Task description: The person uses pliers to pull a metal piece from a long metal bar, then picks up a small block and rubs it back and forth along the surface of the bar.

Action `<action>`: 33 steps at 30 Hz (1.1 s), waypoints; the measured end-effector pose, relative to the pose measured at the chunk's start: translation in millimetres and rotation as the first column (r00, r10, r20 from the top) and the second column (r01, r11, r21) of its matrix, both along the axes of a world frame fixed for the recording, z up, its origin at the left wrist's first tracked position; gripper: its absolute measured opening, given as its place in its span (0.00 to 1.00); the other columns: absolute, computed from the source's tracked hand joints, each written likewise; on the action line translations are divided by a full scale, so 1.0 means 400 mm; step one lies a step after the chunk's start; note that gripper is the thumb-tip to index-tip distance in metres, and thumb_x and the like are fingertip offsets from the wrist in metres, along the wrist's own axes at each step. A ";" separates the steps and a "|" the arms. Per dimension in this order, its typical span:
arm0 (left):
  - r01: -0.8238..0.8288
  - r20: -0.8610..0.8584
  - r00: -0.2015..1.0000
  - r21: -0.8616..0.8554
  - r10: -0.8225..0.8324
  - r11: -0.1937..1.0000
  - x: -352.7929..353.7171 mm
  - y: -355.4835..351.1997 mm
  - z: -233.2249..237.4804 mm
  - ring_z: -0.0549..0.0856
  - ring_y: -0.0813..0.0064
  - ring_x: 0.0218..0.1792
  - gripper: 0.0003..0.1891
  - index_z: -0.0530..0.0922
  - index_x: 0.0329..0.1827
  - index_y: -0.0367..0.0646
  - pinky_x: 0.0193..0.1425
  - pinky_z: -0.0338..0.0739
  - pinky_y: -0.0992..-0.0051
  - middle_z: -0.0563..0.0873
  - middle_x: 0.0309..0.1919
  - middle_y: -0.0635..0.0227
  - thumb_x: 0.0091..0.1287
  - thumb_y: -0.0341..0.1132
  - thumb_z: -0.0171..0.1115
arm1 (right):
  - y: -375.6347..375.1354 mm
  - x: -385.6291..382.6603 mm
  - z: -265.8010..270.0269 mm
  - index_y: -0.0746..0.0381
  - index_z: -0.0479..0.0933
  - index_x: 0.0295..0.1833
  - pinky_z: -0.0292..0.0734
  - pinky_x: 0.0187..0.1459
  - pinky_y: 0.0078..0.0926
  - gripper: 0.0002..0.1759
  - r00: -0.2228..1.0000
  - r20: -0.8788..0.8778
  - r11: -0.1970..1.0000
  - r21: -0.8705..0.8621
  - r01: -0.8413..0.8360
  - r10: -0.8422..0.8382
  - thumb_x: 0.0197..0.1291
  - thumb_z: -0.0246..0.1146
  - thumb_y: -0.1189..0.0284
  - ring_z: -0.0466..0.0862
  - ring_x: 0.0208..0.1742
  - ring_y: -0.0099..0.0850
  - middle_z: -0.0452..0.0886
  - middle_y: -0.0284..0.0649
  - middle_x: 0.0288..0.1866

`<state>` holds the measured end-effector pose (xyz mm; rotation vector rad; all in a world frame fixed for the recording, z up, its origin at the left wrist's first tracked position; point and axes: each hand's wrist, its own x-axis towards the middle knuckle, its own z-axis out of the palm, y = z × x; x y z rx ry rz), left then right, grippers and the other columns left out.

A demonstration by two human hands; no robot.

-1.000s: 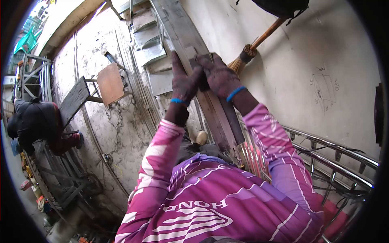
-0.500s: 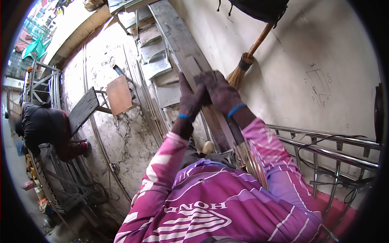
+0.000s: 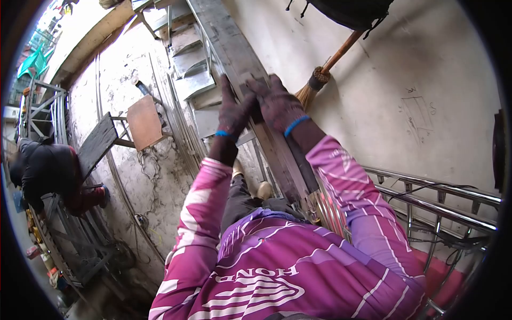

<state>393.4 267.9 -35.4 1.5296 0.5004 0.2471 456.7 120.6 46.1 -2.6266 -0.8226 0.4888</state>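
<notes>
Both my hands wear dark gloves with blue cuffs and are over a long grey bench [image 3: 226, 37] that runs away from me along the wall. My left hand [image 3: 233, 113] lies at the bench's left edge, its fingers stretched forward and its thumb towards the other hand. My right hand [image 3: 278, 104] is bent over a small dark block [image 3: 257, 114] on the bench, mostly covered by the fingers. A flat grey strip of metal [image 3: 246, 78] shows just ahead of the fingertips. The block's exact kind is hidden.
A broom [image 3: 319, 79] leans on the wall to the right, below a black bag [image 3: 341, 12]. Chrome railings [image 3: 437, 194] stand at lower right. Bent metal sheets [image 3: 194, 85] lie left of the bench. A stool with a brown top [image 3: 144, 122] and a bent-over person [image 3: 45, 168] are farther left.
Both hands have shifted slightly left and up in the view and remain close together over the bench. The view itself has moved a little, and more of my legs shows.
</notes>
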 end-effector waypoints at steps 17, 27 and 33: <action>-0.051 -0.145 0.989 -0.107 0.035 0.993 -0.257 -0.271 0.061 0.73 0.45 0.80 0.60 0.40 0.93 0.42 0.80 0.74 0.59 0.63 0.83 0.37 0.64 0.42 0.74 | -0.275 -0.260 -0.012 0.42 0.64 0.87 0.88 0.62 0.52 0.35 0.986 0.153 0.984 0.159 -0.086 0.061 0.76 0.55 0.70 0.85 0.64 0.62 0.68 0.62 0.79; -0.068 -0.061 0.996 0.047 0.071 0.997 -0.099 -0.121 0.052 0.77 0.47 0.77 0.59 0.45 0.92 0.42 0.78 0.75 0.60 0.68 0.81 0.38 0.63 0.45 0.74 | -0.116 -0.096 -0.014 0.33 0.68 0.83 0.85 0.65 0.56 0.33 0.991 0.127 0.996 0.079 -0.045 0.034 0.76 0.56 0.70 0.83 0.67 0.65 0.70 0.63 0.77; -0.081 0.033 0.996 0.104 0.078 0.991 0.124 0.089 0.038 0.82 0.49 0.73 0.60 0.49 0.92 0.40 0.74 0.77 0.64 0.78 0.75 0.34 0.62 0.51 0.76 | 0.125 0.125 0.021 0.31 0.65 0.85 0.81 0.68 0.59 0.28 0.997 0.073 0.987 -0.161 0.024 -0.012 0.83 0.48 0.58 0.84 0.67 0.64 0.73 0.59 0.74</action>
